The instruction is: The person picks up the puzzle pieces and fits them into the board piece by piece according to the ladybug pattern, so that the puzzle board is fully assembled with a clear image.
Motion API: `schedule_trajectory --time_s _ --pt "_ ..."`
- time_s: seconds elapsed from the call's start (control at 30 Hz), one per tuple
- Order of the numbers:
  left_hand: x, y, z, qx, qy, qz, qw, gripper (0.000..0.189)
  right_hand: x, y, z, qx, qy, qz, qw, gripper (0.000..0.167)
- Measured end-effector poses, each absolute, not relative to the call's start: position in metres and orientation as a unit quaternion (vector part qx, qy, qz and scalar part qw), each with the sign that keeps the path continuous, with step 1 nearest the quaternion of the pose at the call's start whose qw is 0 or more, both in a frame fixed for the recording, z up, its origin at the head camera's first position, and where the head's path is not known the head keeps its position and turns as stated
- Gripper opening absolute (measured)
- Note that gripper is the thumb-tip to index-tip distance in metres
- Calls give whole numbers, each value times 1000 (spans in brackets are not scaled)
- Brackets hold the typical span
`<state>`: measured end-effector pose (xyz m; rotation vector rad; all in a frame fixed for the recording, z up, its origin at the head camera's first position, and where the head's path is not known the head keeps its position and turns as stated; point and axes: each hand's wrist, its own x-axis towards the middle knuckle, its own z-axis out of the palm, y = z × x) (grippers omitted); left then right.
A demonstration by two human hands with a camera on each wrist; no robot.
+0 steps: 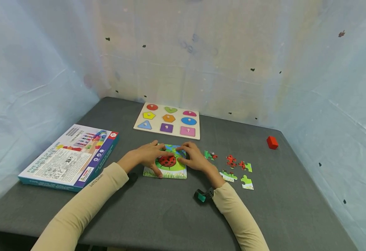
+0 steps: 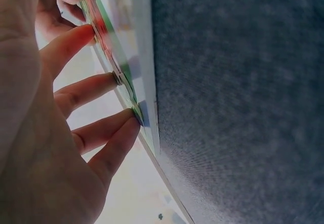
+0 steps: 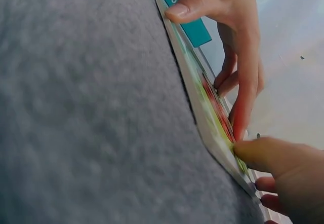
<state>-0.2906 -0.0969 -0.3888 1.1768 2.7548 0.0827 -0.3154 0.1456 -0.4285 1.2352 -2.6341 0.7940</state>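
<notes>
A ladybug jigsaw puzzle (image 1: 179,171) with green grass lies in a light-coloured tray in the middle of the table. My left hand (image 1: 149,155) is spread over its left side, thumb on the near edge and index finger stretched across the ladybug. In the left wrist view, the left fingertips (image 2: 135,116) press on the pieces. From the right, my right hand (image 1: 196,158) touches the puzzle, its thumb (image 3: 255,153) on the top surface close to the left index fingertip. The other right fingers are at the far right corner, partly hidden.
Several loose jigsaw pieces (image 1: 228,176) lie right of the right hand. Behind the puzzle is a shape board (image 1: 176,127) with knobbed coloured shapes. A large flat box (image 1: 63,164) sits at the left, and a red block (image 1: 272,142) at the far right. Plastic sheeting encloses the table.
</notes>
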Motion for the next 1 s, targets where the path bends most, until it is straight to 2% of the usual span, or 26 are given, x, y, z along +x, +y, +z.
schedule_trajectory --time_s 0.2,0.3,0.67,1.0 --pt "-291 -100 -392 378 920 72 79 100 -311 148 -422 386 -890 243 -15 69" --pt "-291 -104 -393 370 919 99 93 100 -310 148 -421 384 -893 233 -33 80" --pt "-292 -125 -393 378 901 170 128 97 -312 150 -417 393 -893 218 -31 82" --pt "-287 -129 -393 359 908 171 129 99 -311 151 -421 380 -897 221 -48 81"
